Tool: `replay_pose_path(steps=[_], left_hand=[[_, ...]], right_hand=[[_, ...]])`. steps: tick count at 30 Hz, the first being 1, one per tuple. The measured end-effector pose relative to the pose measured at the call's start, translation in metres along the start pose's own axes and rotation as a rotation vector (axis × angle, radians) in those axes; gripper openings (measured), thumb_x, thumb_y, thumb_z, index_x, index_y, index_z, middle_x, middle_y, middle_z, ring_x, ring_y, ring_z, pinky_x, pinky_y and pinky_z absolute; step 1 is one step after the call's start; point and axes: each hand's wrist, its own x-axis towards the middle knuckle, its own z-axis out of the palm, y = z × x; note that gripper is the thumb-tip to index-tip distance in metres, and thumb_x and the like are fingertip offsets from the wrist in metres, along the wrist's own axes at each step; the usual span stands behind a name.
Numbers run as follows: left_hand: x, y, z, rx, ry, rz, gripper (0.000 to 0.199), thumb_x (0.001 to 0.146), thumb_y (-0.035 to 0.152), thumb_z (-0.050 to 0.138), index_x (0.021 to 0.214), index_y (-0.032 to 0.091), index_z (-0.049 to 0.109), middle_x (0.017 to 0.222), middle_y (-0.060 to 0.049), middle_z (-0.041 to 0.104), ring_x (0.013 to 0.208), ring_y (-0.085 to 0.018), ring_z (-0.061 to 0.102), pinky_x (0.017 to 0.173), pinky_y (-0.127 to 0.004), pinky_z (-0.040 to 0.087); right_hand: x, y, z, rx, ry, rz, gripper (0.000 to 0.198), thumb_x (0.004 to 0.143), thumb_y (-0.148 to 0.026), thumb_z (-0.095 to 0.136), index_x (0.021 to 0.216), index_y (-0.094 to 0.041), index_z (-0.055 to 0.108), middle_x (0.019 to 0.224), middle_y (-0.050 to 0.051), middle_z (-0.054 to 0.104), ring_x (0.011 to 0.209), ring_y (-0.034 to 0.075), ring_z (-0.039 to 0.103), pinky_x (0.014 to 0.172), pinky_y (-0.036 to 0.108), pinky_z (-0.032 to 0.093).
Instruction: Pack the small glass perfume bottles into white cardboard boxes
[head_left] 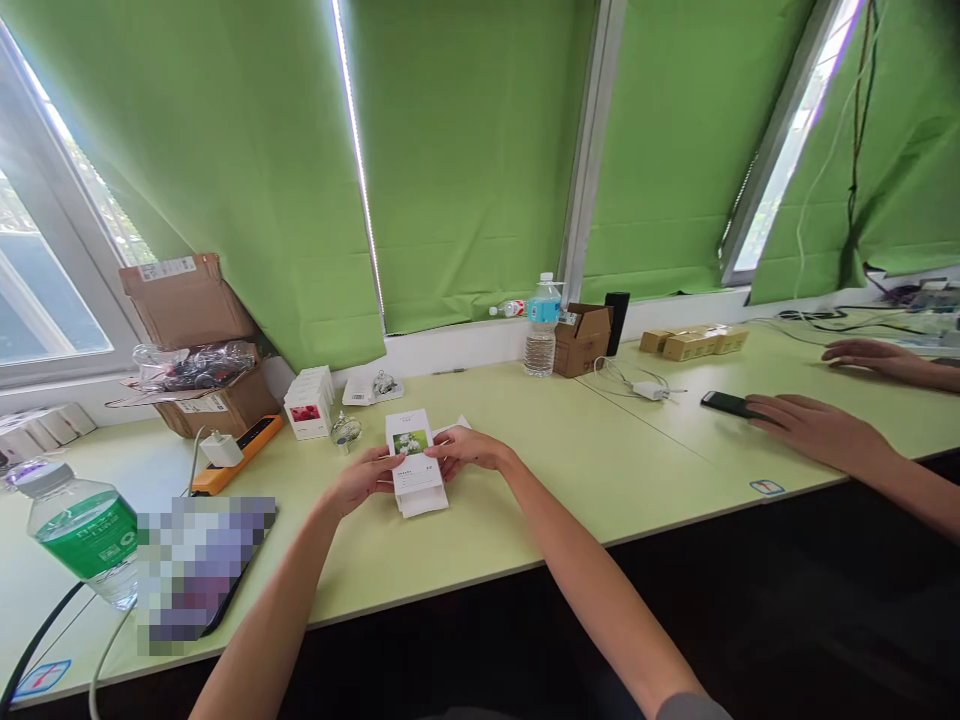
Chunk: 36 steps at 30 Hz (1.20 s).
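Note:
Both of my hands hold a small white cardboard box (418, 478) above the table in front of me. A picture of white flowers shows on its front, and its near end has flaps standing open. My left hand (365, 480) grips the left side, thumb on the front panel. On the opposite side, my right hand (466, 450) pinches the right edge, with its fingers partly hidden behind. A white paper or card piece (459, 424) shows just behind my right hand. Beyond my left hand sits a small clear glass-like item (346, 432).
A row of white boxes (309, 405) stands behind, near a white tray (373, 388). To the left are an orange power strip (251, 450), a water bottle (86, 535), a blurred-out flat device (206, 570) and open cartons (217, 400). On the right, another person's hand touches a phone (731, 405).

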Motion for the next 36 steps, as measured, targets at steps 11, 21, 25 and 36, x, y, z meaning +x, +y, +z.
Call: replay_pose_path(steps=[11,21,25,36], left_hand=[[0.003,-0.001,-0.003,0.015,0.049,0.029,0.05,0.077,0.053,0.06,0.112,0.017,0.061,0.114,-0.014,0.065,0.1,-0.026,0.063,0.082,-0.036,0.05],[0.003,-0.001,-0.002,-0.035,0.063,0.053,0.052,0.079,0.056,0.056,0.116,0.018,0.058,0.118,-0.014,0.062,0.095,-0.024,0.064,0.075,-0.034,0.052],[0.0,0.001,0.001,-0.007,0.0,0.025,0.055,0.08,0.057,0.054,0.119,0.018,0.057,0.118,-0.015,0.061,0.101,-0.027,0.061,0.079,-0.037,0.051],[-0.001,-0.001,0.004,-0.017,-0.038,0.036,0.055,0.081,0.055,0.054,0.123,0.021,0.054,0.121,-0.014,0.06,0.103,-0.026,0.061,0.089,-0.039,0.046]], right_hand=[[0.0,0.002,-0.001,0.038,-0.031,-0.055,0.026,0.077,-0.042,0.064,0.078,-0.017,0.069,0.09,0.018,0.07,0.069,0.014,0.067,0.064,0.03,0.049],[0.022,0.016,-0.004,0.026,-0.088,0.04,0.036,0.076,-0.047,0.065,0.083,-0.012,0.069,0.081,0.011,0.071,0.069,0.018,0.067,0.067,0.031,0.055],[0.009,0.008,0.005,0.015,-0.092,-0.02,0.032,0.078,-0.047,0.062,0.076,-0.017,0.07,0.084,0.015,0.071,0.072,0.017,0.068,0.067,0.03,0.051],[0.014,0.006,0.006,-0.001,-0.11,0.049,0.054,0.072,-0.063,0.061,0.082,-0.01,0.069,0.078,0.014,0.071,0.074,0.021,0.068,0.071,0.031,0.054]])
